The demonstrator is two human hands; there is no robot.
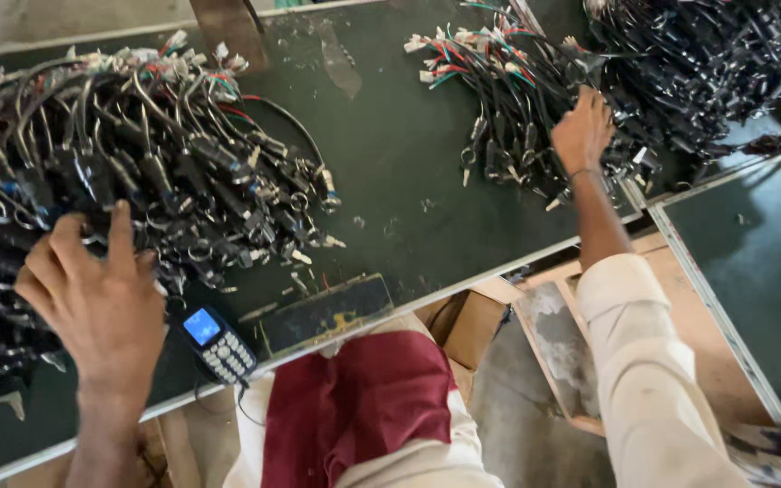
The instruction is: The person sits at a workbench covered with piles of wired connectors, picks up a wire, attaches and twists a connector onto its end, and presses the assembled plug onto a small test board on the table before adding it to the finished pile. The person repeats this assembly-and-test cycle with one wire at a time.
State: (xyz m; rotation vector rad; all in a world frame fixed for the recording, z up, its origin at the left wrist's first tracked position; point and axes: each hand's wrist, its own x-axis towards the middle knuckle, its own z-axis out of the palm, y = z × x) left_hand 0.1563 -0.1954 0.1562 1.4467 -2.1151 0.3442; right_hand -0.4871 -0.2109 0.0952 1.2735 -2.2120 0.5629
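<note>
Wire harnesses, black-sheathed with small metal rings and white plug ends, sit in three heaps on your dark green desk (399,172). Big heap (137,154) is at the left, a smaller heap (499,99) with red and green leads showing lies right of centre, and a third tangle (707,54) fills the far right corner.

Your left hand (97,294) lies on the near edge of the big heap, fingers spread and flat over the cables. Not pinching anything that I can see. Your right hand (582,129) is reaching into the smaller heap, fingers curled down among the cables; whether it has closed on one I cannot tell, the fingertips are buried.

Progress, as a judgement only: the left heap looks roughly combed, plug ends mostly pointing away from you, while the other two look loose and tangled. So I'd read it as partly sorted, with plenty of loose stock left. The middle of the desk carries only a few stray scraps.

Containers: an open brown cardboard box (467,325) sits under the desk edge by your knee; what is in it cannot be made out. No bin or tray on the desk, harnesses lie bare on it.

Small black keypad phone (219,342) with lit screen rests at the near edge, just beside your left hand.
</note>
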